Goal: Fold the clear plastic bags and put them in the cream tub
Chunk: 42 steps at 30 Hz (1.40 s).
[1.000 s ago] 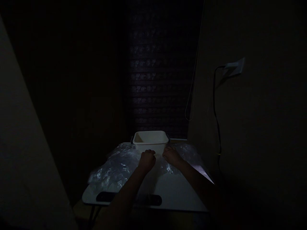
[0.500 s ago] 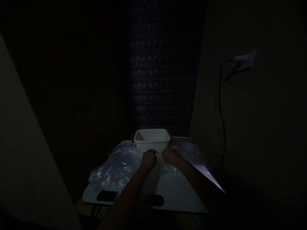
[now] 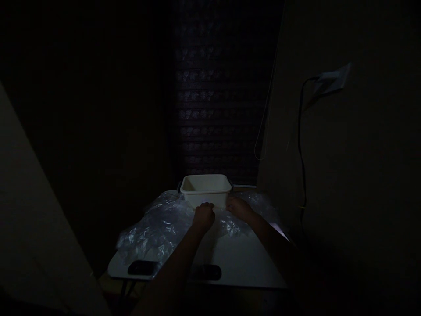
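Observation:
In the dim light, my left hand (image 3: pixel 204 216) is closed just in front of a white plastic tub (image 3: pixel 205 198), with its fingertips curled down. My right hand (image 3: pixel 239 209) is also closed, a little to the right by the tub's front corner. Crinkled clear plastic (image 3: pixel 230 227) shows between and below the hands, and both appear to pinch it; the fingertips are too dark to see well. A thin pale strip or edge runs between the two hands. The inside of the tub shows no contents that I can make out.
A heap of clear plastic (image 3: pixel 161 226) covers the left of the white folding table (image 3: pixel 243 263); more plastic (image 3: pixel 263 204) lies at the right. Dark slots (image 3: pixel 143 267) mark the table's front edge. A cable (image 3: pixel 301 145) hangs from a wall socket (image 3: pixel 333 81). A dark blind (image 3: pixel 210 114) hangs behind.
My right hand has moved slightly right, away from my left hand, widening the gap between them. The whole view has shifted a little.

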Each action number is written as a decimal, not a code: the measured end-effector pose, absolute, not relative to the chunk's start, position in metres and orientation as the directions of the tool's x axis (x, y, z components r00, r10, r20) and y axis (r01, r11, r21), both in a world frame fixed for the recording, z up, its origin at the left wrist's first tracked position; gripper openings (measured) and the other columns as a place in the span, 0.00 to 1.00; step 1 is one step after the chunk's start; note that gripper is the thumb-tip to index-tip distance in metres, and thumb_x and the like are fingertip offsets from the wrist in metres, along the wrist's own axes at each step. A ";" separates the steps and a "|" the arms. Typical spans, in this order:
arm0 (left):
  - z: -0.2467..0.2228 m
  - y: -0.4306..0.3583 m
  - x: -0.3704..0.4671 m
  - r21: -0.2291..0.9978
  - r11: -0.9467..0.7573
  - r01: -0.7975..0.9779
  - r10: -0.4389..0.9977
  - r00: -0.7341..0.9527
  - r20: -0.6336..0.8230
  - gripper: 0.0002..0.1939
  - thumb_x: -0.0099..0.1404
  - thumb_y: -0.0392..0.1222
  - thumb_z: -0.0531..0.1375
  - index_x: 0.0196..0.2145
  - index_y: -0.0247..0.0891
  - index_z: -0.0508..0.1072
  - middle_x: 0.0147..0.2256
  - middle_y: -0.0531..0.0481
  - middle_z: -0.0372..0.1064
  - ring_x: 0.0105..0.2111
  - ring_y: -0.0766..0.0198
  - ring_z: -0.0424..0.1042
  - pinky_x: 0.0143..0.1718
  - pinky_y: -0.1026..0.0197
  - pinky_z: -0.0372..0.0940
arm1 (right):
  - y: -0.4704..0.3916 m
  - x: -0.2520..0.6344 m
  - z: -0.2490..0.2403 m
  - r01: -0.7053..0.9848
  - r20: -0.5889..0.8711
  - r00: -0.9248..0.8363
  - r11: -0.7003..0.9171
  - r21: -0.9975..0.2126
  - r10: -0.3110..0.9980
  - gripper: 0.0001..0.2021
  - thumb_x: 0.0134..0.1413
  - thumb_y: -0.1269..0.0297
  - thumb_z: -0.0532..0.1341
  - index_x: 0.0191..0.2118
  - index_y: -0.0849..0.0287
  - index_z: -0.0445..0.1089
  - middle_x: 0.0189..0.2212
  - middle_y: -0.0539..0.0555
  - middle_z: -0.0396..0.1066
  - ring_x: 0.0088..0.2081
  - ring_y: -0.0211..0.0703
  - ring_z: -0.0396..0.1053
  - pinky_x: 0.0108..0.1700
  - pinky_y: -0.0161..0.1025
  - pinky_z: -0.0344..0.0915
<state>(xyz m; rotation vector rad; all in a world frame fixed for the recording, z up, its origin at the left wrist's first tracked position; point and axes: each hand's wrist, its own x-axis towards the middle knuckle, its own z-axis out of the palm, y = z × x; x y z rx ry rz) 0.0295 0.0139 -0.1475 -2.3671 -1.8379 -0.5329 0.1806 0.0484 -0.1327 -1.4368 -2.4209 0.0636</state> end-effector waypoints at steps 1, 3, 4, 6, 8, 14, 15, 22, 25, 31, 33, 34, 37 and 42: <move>-0.147 0.014 0.030 0.139 -0.270 0.953 0.919 0.211 0.334 0.15 0.52 0.31 0.47 0.38 0.34 0.63 0.38 0.44 0.63 0.39 0.62 0.61 0.38 0.61 0.55 | 0.048 0.181 -0.131 0.851 0.265 -0.431 0.486 -0.198 0.863 0.06 0.43 0.68 0.53 0.26 0.60 0.67 0.31 0.53 0.67 0.35 0.37 0.62 0.33 0.30 0.54; -0.147 0.015 0.032 0.148 -0.275 0.950 0.916 0.211 0.342 0.15 0.53 0.32 0.46 0.39 0.33 0.63 0.39 0.44 0.63 0.40 0.62 0.61 0.39 0.61 0.54 | 0.049 0.181 -0.126 0.862 0.290 -0.409 0.471 -0.190 0.865 0.08 0.45 0.68 0.50 0.27 0.60 0.66 0.32 0.54 0.66 0.35 0.37 0.62 0.33 0.31 0.54; -0.148 0.016 0.032 0.154 -0.276 0.949 0.915 0.211 0.345 0.15 0.54 0.33 0.46 0.40 0.33 0.62 0.39 0.44 0.63 0.40 0.63 0.60 0.39 0.62 0.54 | 0.049 0.181 -0.124 0.868 0.300 -0.397 0.461 -0.187 0.868 0.10 0.46 0.67 0.49 0.28 0.61 0.66 0.32 0.54 0.66 0.35 0.37 0.62 0.33 0.31 0.54; -0.149 0.017 0.034 0.163 -0.280 0.946 0.913 0.209 0.351 0.15 0.55 0.34 0.46 0.41 0.32 0.61 0.40 0.44 0.62 0.41 0.63 0.60 0.40 0.62 0.54 | 0.050 0.182 -0.120 0.879 0.312 -0.375 0.442 -0.180 0.873 0.11 0.48 0.66 0.47 0.30 0.61 0.66 0.33 0.55 0.66 0.35 0.38 0.62 0.34 0.32 0.54; -0.151 0.018 0.035 0.170 -0.282 0.944 0.912 0.209 0.353 0.15 0.55 0.36 0.46 0.42 0.32 0.61 0.41 0.44 0.62 0.41 0.63 0.60 0.40 0.63 0.54 | 0.051 0.182 -0.119 0.883 0.311 -0.371 0.436 -0.172 0.875 0.10 0.46 0.64 0.49 0.32 0.60 0.65 0.34 0.54 0.65 0.36 0.38 0.62 0.34 0.32 0.54; -0.155 0.021 0.037 0.175 -0.290 0.941 0.913 0.217 0.345 0.16 0.54 0.36 0.48 0.42 0.32 0.60 0.42 0.45 0.61 0.41 0.62 0.60 0.40 0.63 0.54 | 0.049 0.182 -0.131 0.893 0.266 -0.379 0.426 -0.146 0.886 0.15 0.35 0.65 0.58 0.36 0.58 0.64 0.39 0.55 0.63 0.41 0.42 0.59 0.37 0.33 0.54; -0.155 0.021 0.037 0.175 -0.290 0.941 0.914 0.217 0.343 0.17 0.54 0.36 0.48 0.43 0.32 0.60 0.42 0.45 0.61 0.41 0.62 0.60 0.40 0.63 0.55 | 0.050 0.182 -0.133 0.898 0.259 -0.371 0.415 -0.145 0.892 0.13 0.38 0.66 0.56 0.35 0.58 0.64 0.39 0.55 0.63 0.40 0.41 0.59 0.36 0.33 0.54; -0.157 0.022 0.038 0.183 -0.288 0.940 0.920 0.218 0.326 0.17 0.53 0.34 0.48 0.43 0.32 0.60 0.42 0.44 0.61 0.41 0.62 0.60 0.40 0.62 0.54 | 0.055 0.173 -0.141 0.921 0.197 -0.334 0.363 -0.139 0.922 0.12 0.39 0.64 0.54 0.34 0.58 0.65 0.35 0.54 0.66 0.37 0.41 0.62 0.34 0.34 0.55; -0.158 0.022 0.038 0.191 -0.291 0.937 0.922 0.221 0.319 0.17 0.53 0.34 0.48 0.42 0.32 0.60 0.41 0.44 0.62 0.41 0.61 0.60 0.40 0.61 0.54 | 0.056 0.169 -0.141 0.932 0.196 -0.314 0.341 -0.123 0.929 0.09 0.41 0.69 0.53 0.31 0.58 0.67 0.34 0.55 0.67 0.37 0.42 0.62 0.36 0.35 0.54; -0.160 0.024 0.038 0.230 -0.300 0.926 0.918 0.215 0.333 0.16 0.53 0.35 0.48 0.41 0.33 0.61 0.41 0.43 0.62 0.41 0.61 0.61 0.40 0.61 0.54 | 0.057 0.164 -0.133 0.938 0.233 -0.292 0.325 -0.120 0.928 0.10 0.43 0.71 0.49 0.26 0.62 0.68 0.31 0.59 0.68 0.34 0.42 0.64 0.33 0.34 0.54; -0.160 0.025 0.038 0.252 -0.300 0.920 0.917 0.205 0.343 0.16 0.54 0.35 0.48 0.42 0.32 0.61 0.41 0.43 0.62 0.41 0.61 0.60 0.41 0.61 0.54 | 0.056 0.163 -0.128 0.932 0.267 -0.295 0.337 -0.131 0.918 0.11 0.44 0.70 0.49 0.27 0.62 0.68 0.31 0.58 0.68 0.35 0.42 0.63 0.33 0.34 0.54; -0.160 0.026 0.038 0.265 -0.298 0.917 0.916 0.197 0.349 0.17 0.54 0.35 0.47 0.43 0.31 0.60 0.42 0.42 0.61 0.41 0.60 0.60 0.41 0.60 0.54 | 0.055 0.163 -0.125 0.929 0.284 -0.295 0.344 -0.138 0.912 0.11 0.45 0.70 0.48 0.27 0.61 0.68 0.31 0.58 0.68 0.35 0.41 0.63 0.34 0.34 0.54; -0.161 0.027 0.037 0.307 -0.296 0.904 0.915 0.176 0.363 0.18 0.54 0.34 0.47 0.44 0.30 0.59 0.43 0.41 0.60 0.42 0.60 0.59 0.42 0.60 0.54 | 0.053 0.162 -0.118 0.921 0.338 -0.280 0.350 -0.170 0.899 0.11 0.46 0.70 0.48 0.28 0.61 0.68 0.31 0.57 0.68 0.36 0.41 0.62 0.36 0.34 0.53; -0.164 0.029 0.036 0.399 -0.310 0.863 0.910 0.147 0.388 0.18 0.53 0.33 0.48 0.44 0.29 0.58 0.43 0.40 0.60 0.42 0.59 0.60 0.42 0.59 0.54 | 0.054 0.163 -0.110 0.889 0.440 -0.227 0.369 -0.270 0.869 0.10 0.45 0.71 0.49 0.27 0.61 0.67 0.31 0.57 0.67 0.36 0.41 0.62 0.38 0.35 0.52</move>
